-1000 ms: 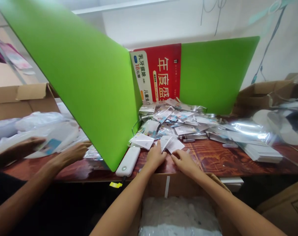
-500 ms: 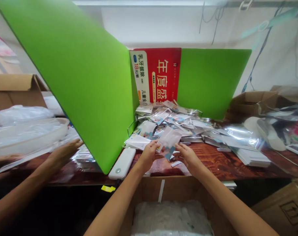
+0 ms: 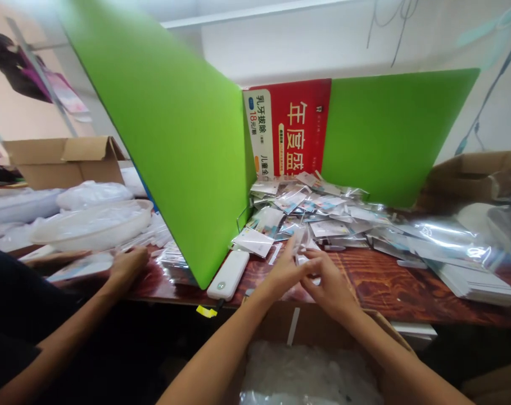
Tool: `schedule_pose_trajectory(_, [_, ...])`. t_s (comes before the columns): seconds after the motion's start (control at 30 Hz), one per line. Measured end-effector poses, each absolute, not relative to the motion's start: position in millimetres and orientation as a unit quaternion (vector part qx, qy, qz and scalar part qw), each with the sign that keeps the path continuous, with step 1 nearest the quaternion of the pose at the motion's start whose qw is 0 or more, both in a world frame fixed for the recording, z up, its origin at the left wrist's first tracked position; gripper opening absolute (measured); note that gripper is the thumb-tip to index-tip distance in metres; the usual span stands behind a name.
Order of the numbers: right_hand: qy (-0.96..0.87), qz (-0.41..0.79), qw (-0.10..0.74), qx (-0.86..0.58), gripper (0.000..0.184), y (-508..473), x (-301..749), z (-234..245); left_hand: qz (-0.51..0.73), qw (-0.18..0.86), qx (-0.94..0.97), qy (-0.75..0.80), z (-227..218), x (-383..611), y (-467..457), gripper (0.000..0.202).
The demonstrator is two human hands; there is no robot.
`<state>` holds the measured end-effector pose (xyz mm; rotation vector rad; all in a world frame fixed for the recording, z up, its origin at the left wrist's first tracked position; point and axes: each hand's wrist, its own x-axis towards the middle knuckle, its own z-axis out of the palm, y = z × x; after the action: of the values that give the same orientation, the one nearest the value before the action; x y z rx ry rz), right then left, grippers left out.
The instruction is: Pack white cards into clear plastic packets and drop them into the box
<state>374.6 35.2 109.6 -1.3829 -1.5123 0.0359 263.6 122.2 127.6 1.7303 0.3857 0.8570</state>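
The front edge of the red-brown table (image 3: 385, 281) ran just beyond the wrists, and a bare stretch of wood opened to the right of the hands, reaching as far as a stack of white cards (image 3: 480, 286). On the left there was less room: a white power bank (image 3: 229, 275) lay near the left forearm, right beside the lower corner of a tall green board (image 3: 166, 140). Below the table edge, under the forearms, stood an open cardboard box (image 3: 274, 323) with clear plastic inside. At the back, between the green board and a second green panel (image 3: 390, 135), a red and white sign (image 3: 303, 124) read 年度盛, with 乳牙拔除, 18元/颗 and 儿童全 on its pale strip. The pile of card packets (image 3: 314, 202) spread in front of it. The left hand (image 3: 283, 275) and right hand (image 3: 329, 281) met at the near side of the pile, fingers bent and tips close together around a small clear packet (image 3: 301, 242) — too blurred to tell whether either hand gripped it. Both forearms angled inward from below. Beyond the green board, a co-worker's hand (image 3: 131, 265) was over the table.
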Motion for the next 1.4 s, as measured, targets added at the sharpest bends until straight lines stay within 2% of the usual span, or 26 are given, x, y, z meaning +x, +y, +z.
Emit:
schedule_pose_trajectory(0.13, [-0.669, -0.067, 0.477, -0.565, 0.031, 29, 376, 109, 0.403, 0.468, 0.767, 0.174, 133, 264, 127, 0.040])
schedule_pose_trajectory(0.2, [-0.653, -0.155, 0.475, -0.569, 0.029, 24, 380, 115, 0.405, 0.405, 0.799, 0.184, 131, 264, 134, 0.034])
schedule_pose_trajectory(0.3, [-0.663, -0.259, 0.441, -0.547, 0.028, 15, 383, 130, 0.405, 0.287, 0.843, 0.207, 124, 263, 141, 0.040])
schedule_pose_trajectory(0.47, [-0.742, -0.269, 0.326, -0.520, 0.032, 10, 380, 144, 0.408, 0.122, 0.885, 0.188, 119, 263, 145, 0.055])
schedule_pose_trajectory(0.67, [-0.772, -0.234, 0.276, -0.522, 0.047, 13, 386, 134, 0.389, 0.033, 0.905, 0.172, 125, 260, 141, 0.062])
schedule_pose_trajectory(0.87, [-0.791, -0.209, 0.262, -0.512, 0.045, 22, 387, 129, 0.362, -0.034, 0.921, 0.139, 128, 255, 134, 0.056])
schedule_pose_trajectory(1.0, [-0.796, -0.202, 0.276, -0.499, 0.045, 32, 381, 130, 0.352, -0.036, 0.926, 0.136, 125, 248, 133, 0.057])
schedule_pose_trajectory(1.17, [-0.796, -0.217, 0.311, -0.472, 0.041, 36, 371, 134, 0.382, 0.018, 0.913, 0.141, 131, 236, 121, 0.060])
schedule_pose_trajectory(1.27, [-0.782, -0.238, 0.360, -0.449, 0.033, 28, 368, 135, 0.419, 0.104, 0.890, 0.148, 142, 234, 107, 0.054])
schedule_pose_trajectory(1.4, [-0.712, -0.315, 0.415, -0.471, 0.030, 15, 365, 140, 0.418, 0.293, 0.846, 0.155, 154, 237, 95, 0.046])
